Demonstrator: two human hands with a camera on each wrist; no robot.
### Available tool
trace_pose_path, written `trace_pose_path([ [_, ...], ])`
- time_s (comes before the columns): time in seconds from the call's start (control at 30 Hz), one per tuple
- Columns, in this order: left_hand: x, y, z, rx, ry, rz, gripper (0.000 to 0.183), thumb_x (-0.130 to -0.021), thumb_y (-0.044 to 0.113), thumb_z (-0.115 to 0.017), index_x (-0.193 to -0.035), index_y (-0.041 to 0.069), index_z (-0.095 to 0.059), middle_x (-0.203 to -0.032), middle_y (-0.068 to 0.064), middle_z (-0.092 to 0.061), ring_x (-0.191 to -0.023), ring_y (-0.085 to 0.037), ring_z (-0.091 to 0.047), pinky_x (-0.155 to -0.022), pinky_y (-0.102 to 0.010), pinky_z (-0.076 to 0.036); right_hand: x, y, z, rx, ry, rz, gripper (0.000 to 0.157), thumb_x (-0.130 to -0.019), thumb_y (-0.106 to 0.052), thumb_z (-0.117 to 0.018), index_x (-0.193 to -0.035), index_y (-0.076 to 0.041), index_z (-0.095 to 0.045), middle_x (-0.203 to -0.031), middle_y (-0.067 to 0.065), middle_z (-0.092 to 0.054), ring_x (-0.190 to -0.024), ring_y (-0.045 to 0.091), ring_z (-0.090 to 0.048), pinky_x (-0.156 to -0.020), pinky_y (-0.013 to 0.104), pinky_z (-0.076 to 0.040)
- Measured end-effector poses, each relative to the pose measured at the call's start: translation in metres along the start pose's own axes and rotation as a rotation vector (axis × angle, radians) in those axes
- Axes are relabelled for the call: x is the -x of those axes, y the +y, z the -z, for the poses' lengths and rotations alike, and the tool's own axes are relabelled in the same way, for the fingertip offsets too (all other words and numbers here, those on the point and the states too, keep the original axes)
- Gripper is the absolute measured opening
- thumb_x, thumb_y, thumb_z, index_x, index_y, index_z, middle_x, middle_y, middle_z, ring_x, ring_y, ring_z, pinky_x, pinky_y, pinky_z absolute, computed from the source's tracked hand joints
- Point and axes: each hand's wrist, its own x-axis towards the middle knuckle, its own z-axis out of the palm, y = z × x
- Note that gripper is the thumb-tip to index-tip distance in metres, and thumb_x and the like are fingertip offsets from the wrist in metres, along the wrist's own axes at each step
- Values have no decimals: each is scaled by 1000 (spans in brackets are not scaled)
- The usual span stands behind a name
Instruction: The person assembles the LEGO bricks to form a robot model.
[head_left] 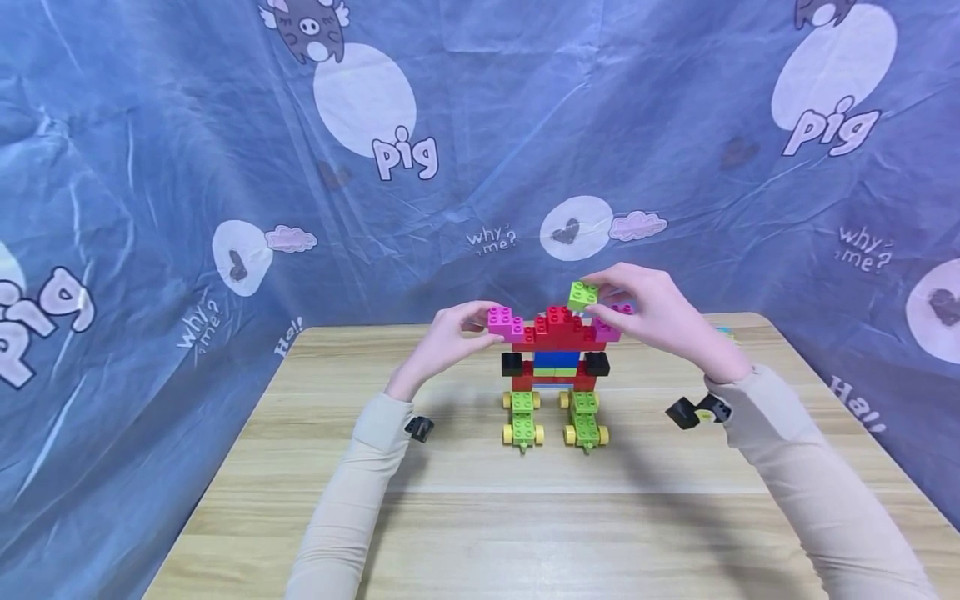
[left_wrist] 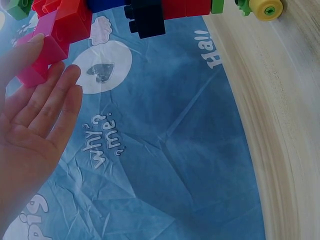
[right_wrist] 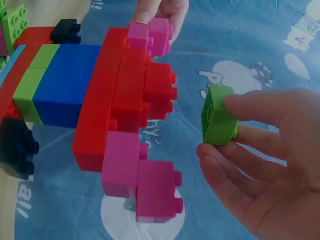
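Observation:
A figure of toy building bricks stands upright on the table, on two green wheeled bases (head_left: 522, 427) with yellow wheels. Its body has a blue brick (head_left: 557, 360), black bricks (head_left: 512, 364) out at the sides and stepped red bricks (head_left: 555, 335) on top. At the top left end, my left hand (head_left: 452, 337) pinches the pink bricks (left_wrist: 52, 44) between thumb and fingers. My right hand (head_left: 654, 307) holds a light green brick (right_wrist: 220, 116) by its sides, raised above the red top and apart from it. Pink bricks (right_wrist: 156, 192) also sit at the right end, partly behind the right hand in the head view.
The wooden table (head_left: 465, 533) extends to a blue printed cloth (head_left: 480, 150) hung behind and at both sides. Something small and colourful (head_left: 727, 333) lies at the back right, partly hidden by the right arm.

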Motion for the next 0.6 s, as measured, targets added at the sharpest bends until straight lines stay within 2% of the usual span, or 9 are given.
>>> trace_pose_path([
  [0.13, 0, 0, -1, 0, 4, 4, 42, -81, 31, -73, -119, 19, -61, -110, 1, -68, -92, -12, -64, -87, -33, -57, -3, -1, -5, -9, -20, -2, 36, -79, -11, -74, -113, -7, -64, -100, 6, -68, -84, 16, -66, -76, 36, -59],
  [0.33, 0, 1, 1, -14, 4, 4, 42, -81, 31, -73, -119, 19, -61, -110, 1, -68, -93, -11, -65, -85, -25, -56, -6, -1, -11, 4, -54, -16, 39, -79, -15, -75, -115, -9, -64, -100, 5, -68, -85, 15, -65, -76, 35, -59],
  [0.6, 1, 2, 1, -9, 1, 8, 42, -81, 30, -73, -120, 18, -61, -110, 0, -68, -93, -12, -65, -86, -29, -57, -7, 0, -16, 7, -77, -33, 40, -79, -18, -74, -117, -11, -63, -102, 3, -68, -87, 14, -65, -70, 28, -57],
])
